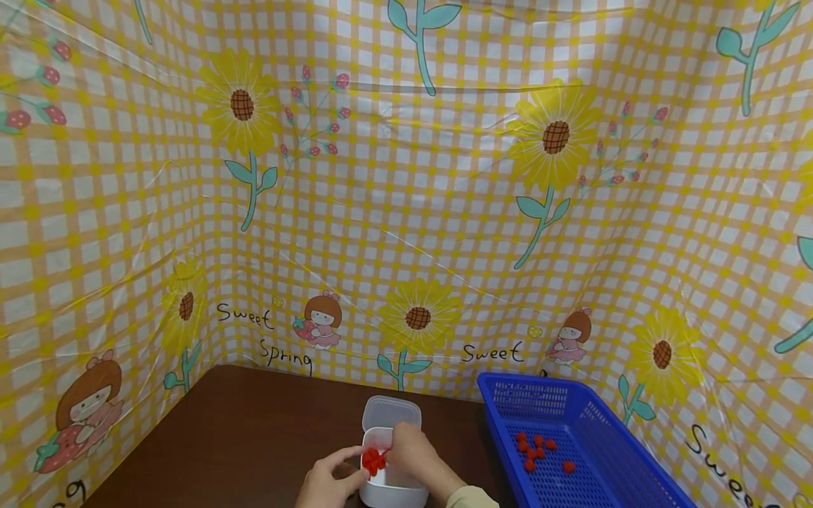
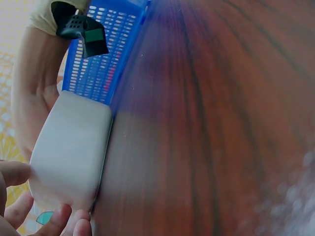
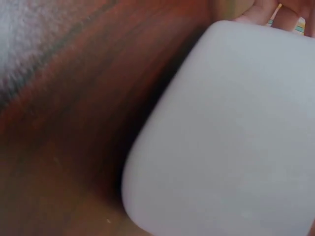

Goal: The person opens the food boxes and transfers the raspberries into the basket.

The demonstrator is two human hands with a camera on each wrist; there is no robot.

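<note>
In the head view a small white box [image 1: 395, 496] stands on the table, its translucent lid [image 1: 392, 415] lying back behind it. My left hand [image 1: 330, 478] holds the box's left side, thumb and forefinger apart at the rim. In the left wrist view several of its fingers [image 2: 59, 219] touch the box wall. Over the box's right side, my right hand [image 1: 416, 455] reaches in with curled fingers, fingertips hidden. Between the hands is a red lobed, flower-shaped piece [image 1: 372, 462]. A thin red part runs from it to my right fingers, which seem to pinch it.
A blue perforated basket [image 1: 625, 441] stands to the right, with several small red balls [image 1: 539, 452] on its floor. The dark brown wooden table [image 1: 254, 430] extends to the left. A checked, flower-printed sheet [image 1: 381, 233] encloses the back and sides.
</note>
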